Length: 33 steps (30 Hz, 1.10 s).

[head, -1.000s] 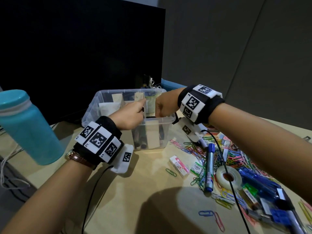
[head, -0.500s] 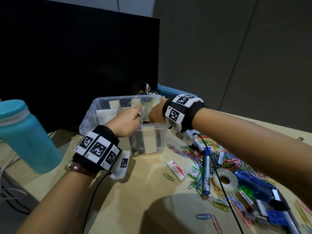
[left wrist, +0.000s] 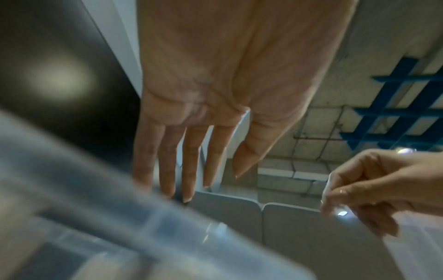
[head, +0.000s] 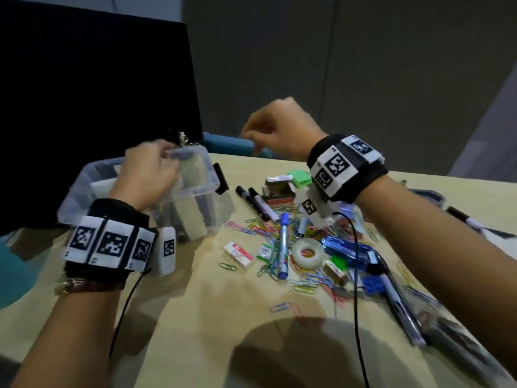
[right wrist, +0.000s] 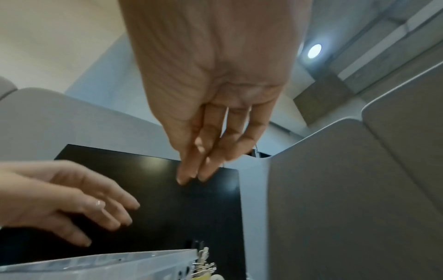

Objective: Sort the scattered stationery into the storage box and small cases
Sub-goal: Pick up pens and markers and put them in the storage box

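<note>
Hovering over the clear storage box, the left hand is reaching across its open top with fingers stretched out and slightly spread, holding nothing. The right hand is hanging in the air to the right of the box and higher, apart from it, with its fingers drooping loosely together; nothing is showing between them, though the fingertips are blurred in the head view.

The box is sitting at the left of the table, in front of a dark screen, with pale dividers and dark items standing inside it. A teal bottle is peeking in at the far left edge.

The loose stationery is lying to the right of the box, under and beyond the right wrist. Two black markers are lying side by side nearest the box, and a blue marker is lying across a heap of coloured paper clips. A tape roll is sitting just right of the blue marker, and an eraser is lying just left of it. A small open carton and a green case are sitting behind the heap, partly hidden by the right wristband. Blue pens are crowding the right side, crossed by the black cable running from the wrist.
</note>
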### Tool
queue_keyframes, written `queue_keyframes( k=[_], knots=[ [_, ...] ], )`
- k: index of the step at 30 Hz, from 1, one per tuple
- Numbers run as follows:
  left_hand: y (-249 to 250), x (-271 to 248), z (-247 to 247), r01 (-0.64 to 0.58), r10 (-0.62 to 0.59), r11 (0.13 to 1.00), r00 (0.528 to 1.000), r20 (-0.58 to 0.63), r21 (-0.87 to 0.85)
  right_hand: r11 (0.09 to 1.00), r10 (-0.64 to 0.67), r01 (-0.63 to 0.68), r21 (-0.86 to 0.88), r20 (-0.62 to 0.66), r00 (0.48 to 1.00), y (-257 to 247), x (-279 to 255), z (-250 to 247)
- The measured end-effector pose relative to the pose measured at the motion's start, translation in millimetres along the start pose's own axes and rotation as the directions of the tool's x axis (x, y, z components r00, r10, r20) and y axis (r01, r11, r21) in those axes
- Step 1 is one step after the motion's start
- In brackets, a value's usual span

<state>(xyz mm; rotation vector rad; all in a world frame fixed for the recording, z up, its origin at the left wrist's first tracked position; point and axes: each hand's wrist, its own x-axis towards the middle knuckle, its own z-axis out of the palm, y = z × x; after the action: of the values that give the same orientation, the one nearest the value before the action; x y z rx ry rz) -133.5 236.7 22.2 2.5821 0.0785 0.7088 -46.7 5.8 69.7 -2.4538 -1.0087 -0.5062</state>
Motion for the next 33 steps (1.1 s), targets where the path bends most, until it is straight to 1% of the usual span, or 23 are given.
queue_keyframes(
  k=[1,3,5,6,8,9,11,13,14,16,17,19,21,22,23,24,25,27,30,32,33],
  knots=[
    [13,1,-1,-0.046,0.045,0.999,0.998,-0.047,-0.020,0.999,0.012,-0.014,-0.037,-0.044,0.999,6,-10,-9],
    [42,2,0,-0.125,0.113,0.985,0.989,-0.099,-0.118,0.996,0.018,-0.031,-0.087,-0.144,0.989,18,-31,-28],
    [70,3,8,-0.191,0.164,0.942,0.979,-0.119,-0.276,0.993,0.032,-0.059,-0.098,-0.251,0.967,30,-52,-46],
    [83,5,15,-0.219,0.192,0.901,0.976,-0.107,-0.376,0.991,0.052,-0.085,-0.100,-0.301,0.952,36,-62,-54],
    [108,10,33,-0.208,0.240,0.811,0.971,-0.014,-0.547,0.985,0.115,-0.155,-0.079,-0.371,0.921,50,-82,-69],
    [119,12,44,-0.191,0.269,0.794,0.962,0.051,-0.577,0.978,0.153,-0.195,-0.072,-0.388,0.909,57,-92,-74],
    [141,15,66,-0.189,0.344,0.806,0.921,0.184,-0.561,0.953,0.237,-0.292,-0.087,-0.388,0.890,71,-113,-84],
    [161,14,86,-0.177,0.404,0.819,0.853,0.330,-0.546,0.913,0.320,-0.387,-0.130,-0.361,0.876,84,-133,-93],
    [170,14,95,-0.147,0.421,0.820,0.811,0.407,-0.554,0.886,0.371,-0.439,-0.152,-0.335,0.866,90,-143,-99],
    [189,16,111,-0.062,0.443,0.809,0.717,0.538,-0.584,0.815,0.510,-0.548,-0.186,-0.215,0.833,101,-159,-110],
    [198,17,118,-0.017,0.452,0.801,0.673,0.585,-0.599,0.774,0.588,-0.601,-0.197,-0.126,0.799,106,-166,-115],
    [214,24,133,0.073,0.454,0.786,0.607,0.652,-0.614,0.681,0.721,-0.703,-0.206,0.025,0.692,116,-177,-122],
    [225,29,148,0.148,0.435,0.784,0.562,0.704,-0.602,0.583,0.811,-0.779,-0.231,0.111,0.574,126,-187,-125],
    [230,31,156,0.173,0.423,0.787,0.547,0.723,-0.592,0.536,0.844,-0.806,-0.253,0.150,0.515,131,-191,-125],
    [236,32,164,0.186,0.410,0.795,0.537,0.737,-0.578,0.495,0.869,-0.826,-0.271,0.187,0.459,136,-196,-126],
    [241,31,172,0.185,0.399,0.807,0.531,0.748,-0.561,0.462,0.884,-0.841,-0.282,0.216,0.414,139,-200,-126],
    [246,30,180,0.169,0.389,0.822,0.530,0.753,-0.544,0.441,0.893,-0.850,-0.289,0.233,0.384,142,-205,-126],
    [256,28,196,0.092,0.386,0.856,0.541,0.747,-0.509,0.416,0.903,-0.860,-0.295,0.241,0.355,147,-212,-129],
    [269,29,213,-0.098,0.401,0.897,0.591,0.700,-0.431,0.390,0.915,-0.863,-0.321,0.240,0.324,151,-222,-135],
    [277,31,219,-0.254,0.400,0.916,0.614,0.681,-0.309,0.370,0.926,-0.847,-0.381,0.223,0.304,154,-229,-139],
    [280,32,222,-0.329,0.395,0.915,0.614,0.683,-0.233,0.360,0.931,-0.836,-0.414,0.219,0.292,154,-232,-142]
  ],
)
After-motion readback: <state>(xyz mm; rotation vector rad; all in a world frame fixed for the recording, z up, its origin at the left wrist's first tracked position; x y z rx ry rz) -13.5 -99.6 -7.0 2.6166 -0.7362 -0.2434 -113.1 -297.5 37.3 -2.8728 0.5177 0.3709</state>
